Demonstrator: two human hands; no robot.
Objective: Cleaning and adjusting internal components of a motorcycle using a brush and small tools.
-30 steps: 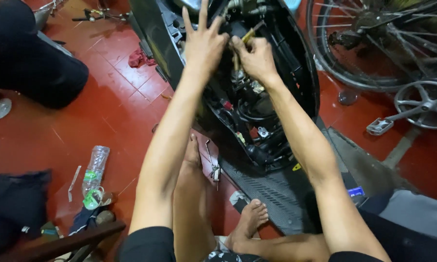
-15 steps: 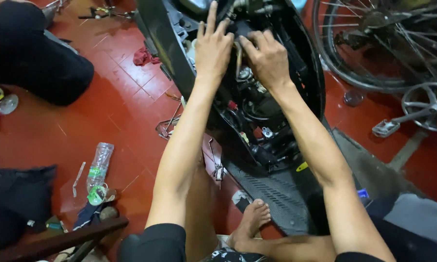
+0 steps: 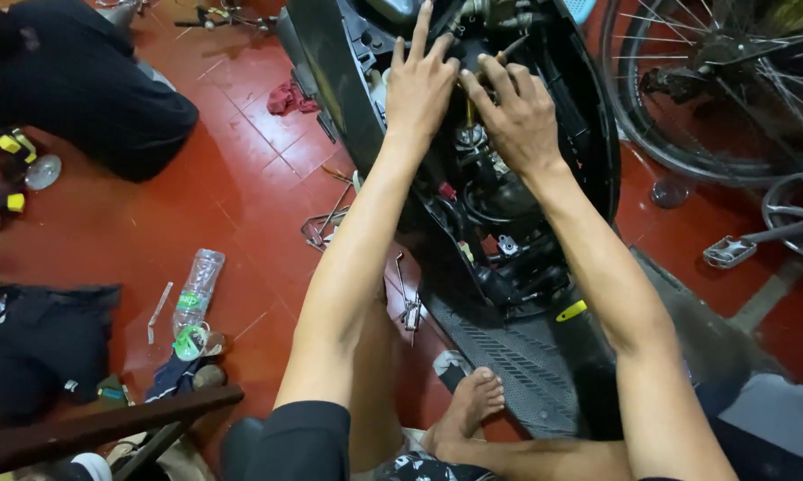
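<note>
Black glossy plastic is forming the shell of the scooter front body (image 3: 589, 134), which is standing opened up on the red tiled floor (image 3: 241, 187), so the inner parts are showing. Both hands are working deep in its upper cavity. The left hand (image 3: 419, 85) is lying flat with the fingers spread apart, pressing against the inner wall and the parts there, not clamped on anything that I can see. The right hand (image 3: 517, 111) is curling its fingers together around a thin yellowish part (image 3: 469, 109), maybe a cable or a small rod; the fingers are hiding it, so I cannot tell if the grip is firm.

By my judgement the step in hand is fitting or loosening one small piece inside the body while the left hand is steadying its surroundings. The next move is probably calling for a careful pull or twist in a narrow space, done more by touch than by sight.

Lower in the cavity, black rubber hoses (image 3: 499, 200) and small red connectors (image 3: 448, 191) are lying tangled. The ribbed grey footboard (image 3: 508, 356) is looking matte and rough. On the floor, a clear crumpled plastic bottle (image 3: 196, 289) is lying well apart, a bent metal wire tool (image 3: 326, 227) is near the left arm, and a spoked wheel (image 3: 722, 89) is leaning on the right.
</note>
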